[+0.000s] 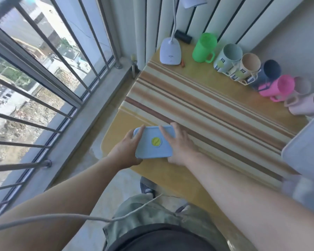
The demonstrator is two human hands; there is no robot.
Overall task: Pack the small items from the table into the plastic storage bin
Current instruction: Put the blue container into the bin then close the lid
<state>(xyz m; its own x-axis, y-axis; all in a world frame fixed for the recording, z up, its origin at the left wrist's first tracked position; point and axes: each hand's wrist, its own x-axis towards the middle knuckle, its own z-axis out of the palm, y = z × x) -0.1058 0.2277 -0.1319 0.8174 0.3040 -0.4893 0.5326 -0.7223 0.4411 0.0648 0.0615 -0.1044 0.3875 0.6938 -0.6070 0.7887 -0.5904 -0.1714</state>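
Hands grip a small blue lidded box (153, 142) at the near left corner of the table (230, 211). The left hand (127, 150) clasps its left side, thumb under the near corner and fingers wrapped over the far left edge. The right hand (178, 144) lies along its right side with the fingers spread flat across the lid. The lid is shut, so nothing inside can be seen; a round yellow-green knob (156, 141) sits at the lid's middle. The box lies flat, lid up, its long axis running roughly left to right, and it overhangs or just meets the table's rounded left edge.

Striped cloth (198, 105) covers the table beyond the box, and that middle stretch is bare, giving free room to move toward the right. At the right edge of the view a large pale grey container (306, 142), blurred and cut off by the frame, stands over the table's right side; its inside cannot be seen.

Farther back, a row of mugs lies tipped along the wall: green mug (204, 47), grey-blue mug (227, 57), beige mug (246, 67), dark mug (266, 74), pink mug (277, 86) and pale pink mugs (301, 104), their openings showing nothing inside. A white desk lamp (170, 51) stands at the far left corner, beside the barred window (43, 78)
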